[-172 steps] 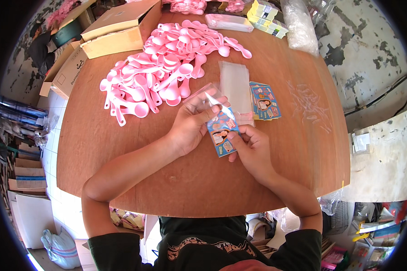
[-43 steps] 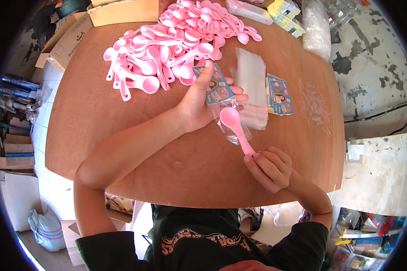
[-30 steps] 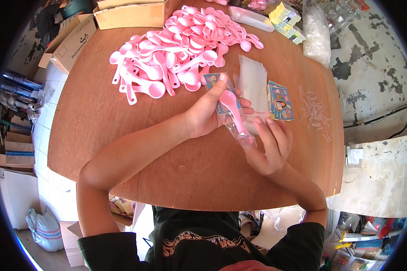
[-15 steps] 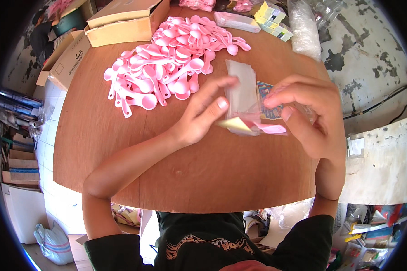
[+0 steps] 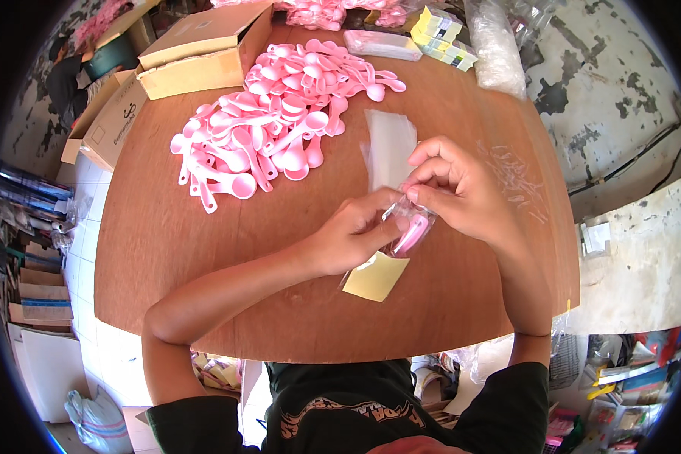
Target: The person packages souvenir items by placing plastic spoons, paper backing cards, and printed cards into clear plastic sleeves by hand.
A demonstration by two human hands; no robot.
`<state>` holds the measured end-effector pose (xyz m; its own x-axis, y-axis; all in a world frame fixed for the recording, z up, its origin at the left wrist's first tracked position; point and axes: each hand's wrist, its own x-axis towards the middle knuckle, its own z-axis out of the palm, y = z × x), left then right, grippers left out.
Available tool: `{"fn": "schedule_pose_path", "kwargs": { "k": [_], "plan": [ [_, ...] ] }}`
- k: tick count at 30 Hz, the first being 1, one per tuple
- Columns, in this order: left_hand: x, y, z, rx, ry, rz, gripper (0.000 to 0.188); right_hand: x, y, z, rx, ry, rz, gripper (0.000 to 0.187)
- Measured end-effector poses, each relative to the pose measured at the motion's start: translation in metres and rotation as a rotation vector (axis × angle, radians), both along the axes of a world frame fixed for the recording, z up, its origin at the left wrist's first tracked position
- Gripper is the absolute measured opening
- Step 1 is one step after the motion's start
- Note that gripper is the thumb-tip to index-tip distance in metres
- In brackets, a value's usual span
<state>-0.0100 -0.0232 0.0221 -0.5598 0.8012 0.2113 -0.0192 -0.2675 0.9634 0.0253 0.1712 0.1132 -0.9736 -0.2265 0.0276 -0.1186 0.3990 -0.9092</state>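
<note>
Over the middle of the table, both my hands grip one small clear plastic bag (image 5: 396, 244). Inside it show a pink spoon (image 5: 413, 233) and a pale yellow card (image 5: 377, 276) toward the lower end. My left hand (image 5: 359, 228) is closed around the bag's left side. Thumb and fingers of my right hand (image 5: 450, 185) pinch its upper end. Just beyond my hands lies a stack of flat clear bags (image 5: 391, 144). To the left of that stack spreads a large heap of pink measuring spoons (image 5: 265, 125).
A cardboard box (image 5: 204, 53) stands at the table's far left. Along the far edge are a clear packet (image 5: 382, 45), yellow card stacks (image 5: 443, 38) and a plastic roll (image 5: 495, 53). Thin clear strips (image 5: 513, 178) lie at right. A person (image 5: 64, 83) sits at far left.
My hands have come together and now hold the bag between them. The bag has turned, its yellow card now toward me. The blue printed card near my right hand is no longer visible.
</note>
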Motion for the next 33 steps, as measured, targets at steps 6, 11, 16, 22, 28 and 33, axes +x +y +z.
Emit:
{"fn": "schedule_pose_path", "kwargs": {
  "k": [6,11,16,22,28,33],
  "plan": [
    [-0.004,0.000,0.009,-0.084,0.174,0.238,0.020,0.001,-0.007,-0.002,0.067,0.284,-0.063,0.016],
    [-0.003,0.001,0.013,-0.014,0.008,0.249,0.023,-0.002,-0.009,0.000,0.154,0.390,-0.031,0.008],
    [-0.003,0.001,0.009,-0.007,0.102,0.303,0.028,-0.004,-0.012,-0.006,0.138,0.499,-0.056,0.004],
    [-0.004,-0.002,0.007,-0.131,0.268,0.337,0.029,0.001,-0.018,-0.005,0.425,0.734,-0.073,0.007],
    [-0.001,-0.002,0.012,-0.225,0.448,0.320,0.028,0.001,-0.020,-0.014,0.705,0.841,-0.052,0.012],
    [-0.001,-0.004,0.005,-0.263,0.537,0.285,0.024,0.000,-0.019,-0.020,0.941,0.845,0.045,0.010]
  ]
}}
